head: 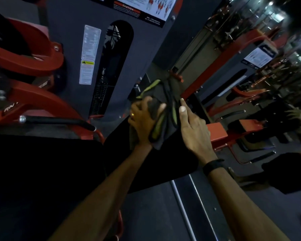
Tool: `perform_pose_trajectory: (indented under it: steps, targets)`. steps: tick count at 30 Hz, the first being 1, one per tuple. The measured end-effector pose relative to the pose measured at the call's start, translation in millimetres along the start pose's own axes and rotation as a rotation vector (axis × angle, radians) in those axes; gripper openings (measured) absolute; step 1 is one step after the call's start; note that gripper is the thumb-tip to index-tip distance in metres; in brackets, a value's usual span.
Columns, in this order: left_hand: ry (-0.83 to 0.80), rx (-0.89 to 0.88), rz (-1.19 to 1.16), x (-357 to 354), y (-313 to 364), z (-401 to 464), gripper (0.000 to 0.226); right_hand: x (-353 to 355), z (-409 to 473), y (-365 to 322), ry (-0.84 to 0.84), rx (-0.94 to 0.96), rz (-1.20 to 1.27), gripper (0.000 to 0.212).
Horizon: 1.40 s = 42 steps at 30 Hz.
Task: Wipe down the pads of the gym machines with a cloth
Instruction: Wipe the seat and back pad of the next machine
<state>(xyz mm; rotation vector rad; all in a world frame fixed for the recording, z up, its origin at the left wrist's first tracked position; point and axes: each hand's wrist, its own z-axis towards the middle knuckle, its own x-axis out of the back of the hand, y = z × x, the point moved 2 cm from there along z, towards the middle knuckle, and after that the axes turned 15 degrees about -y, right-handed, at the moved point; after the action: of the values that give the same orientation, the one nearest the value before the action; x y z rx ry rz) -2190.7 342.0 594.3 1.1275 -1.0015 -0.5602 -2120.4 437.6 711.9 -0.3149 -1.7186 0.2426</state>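
A dark grey cloth (pixel 165 94) with a yellow-green edge hangs crumpled above a black machine pad (pixel 163 157) in the middle of the head view. My left hand (pixel 143 120) grips the lower left part of the cloth, with its fingers curled round a fold. My right hand (pixel 191 126) touches the cloth's right side, thumb and forefinger stretched out against it. A second black pad (pixel 42 162) lies to the left of both arms.
A dark grey weight-stack housing (pixel 111 54) with labels stands behind the cloth. Red frame arms (pixel 30 56) and a black handle bar (pixel 59 121) are at the left. A mirror at the right reflects red machines (pixel 250 54). A metal floor rail (pixel 189 206) runs between my forearms.
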Motion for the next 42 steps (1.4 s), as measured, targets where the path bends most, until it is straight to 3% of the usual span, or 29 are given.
perform_pose_trajectory:
  steps: [2, 4, 5, 6, 7, 8, 10, 12, 14, 16, 19, 21, 23, 25, 27, 30, 33, 36, 40, 42]
  targets:
    - [-0.167, 0.206, -0.001, -35.6, -91.3, 23.2, 0.054, -1.6, 2.4, -0.7, 0.007, 0.02, -0.008, 0.054]
    - [-0.331, 0.326, -0.046, -53.5, -168.1, 3.8, 0.087, -2.2, 4.1, 0.2, 0.014, 0.037, -0.002, 0.054]
    - [-0.295, 0.334, -0.001, -59.7, -193.8, -13.6, 0.089, -2.8, 4.4, 1.5, 0.019, 0.042, 0.0, 0.055]
    - [-0.195, 0.295, -0.071, -69.0, -205.8, -24.6, 0.067, -3.3, 4.7, 2.8, 0.025, 0.043, 0.0, 0.057]
    - [-0.102, 0.32, -0.008, -63.9, -198.8, -47.7, 0.045, -3.5, 5.7, 4.2, 0.028, 0.043, 0.001, 0.06]
    - [-0.052, 0.304, 0.071, -47.8, -191.4, -78.9, 0.038, -5.2, 6.5, 4.8, 0.03, 0.045, 0.002, 0.063]
    - [0.051, 0.186, 0.204, -20.7, -139.6, -113.8, 0.046, -5.5, 6.2, 5.7, 0.051, 0.061, -0.013, 0.071]
    - [0.102, 0.098, 0.162, -0.2, -91.2, -131.8, 0.055, -4.8, 6.3, 5.5, 0.064, 0.055, -0.039, 0.073]
    - [-0.036, -0.026, 0.03, 12.6, -43.4, -120.8, 0.058, -4.3, 5.0, 4.3, 0.065, 0.042, -0.058, 0.073]
    - [-0.073, -0.067, -0.041, 14.0, -16.5, -73.0, 0.06, -3.8, 3.9, 3.1, 0.064, 0.037, -0.048, 0.073]
    - [0.061, 0.155, 0.078, -10.1, -60.3, 2.3, 0.046, -3.7, 4.6, 3.5, 0.064, 0.035, -0.043, 0.068]
    - [-0.094, 0.316, -0.051, -24.2, -114.6, 14.8, 0.041, -3.4, 4.1, 2.3, 0.059, 0.05, -0.028, 0.064]
    - [-0.183, 0.306, -0.211, -30.9, -159.6, 0.2, 0.049, -2.8, 3.3, 1.3, 0.057, 0.061, -0.022, 0.06]
    - [-0.175, 0.263, -0.092, -13.1, -165.7, -40.4, 0.068, -2.8, 3.5, 1.5, 0.069, 0.07, -0.022, 0.058]
    - [-0.063, 0.158, 0.004, 14.7, -133.5, -96.1, 0.065, -3.6, 2.3, 0.3, 0.063, 0.074, -0.018, 0.061]
    - [-0.276, 0.01, -0.242, 31.8, -60.0, -148.5, 0.056, -1.9, 1.2, -1.0, 0.064, 0.07, -0.03, 0.06]
    - [-0.301, -0.135, -0.273, 32.3, -35.6, -115.6, 0.059, -1.2, -1.2, -4.6, 0.07, 0.091, -0.02, 0.059]
    - [-0.289, -0.205, -0.195, 19.4, -65.4, -54.3, 0.055, 0.1, -1.4, -5.7, 0.069, 0.076, -0.001, 0.061]
    - [-0.235, 0.062, -0.119, 0.2, -144.5, -23.3, 0.068, -0.6, -3.8, -9.1, 0.041, 0.077, -0.006, 0.06]
    - [-0.309, 0.202, -0.105, -2.4, -191.8, -44.1, 0.074, -0.2, -5.5, -12.4, 0.042, 0.087, 0.006, 0.057]
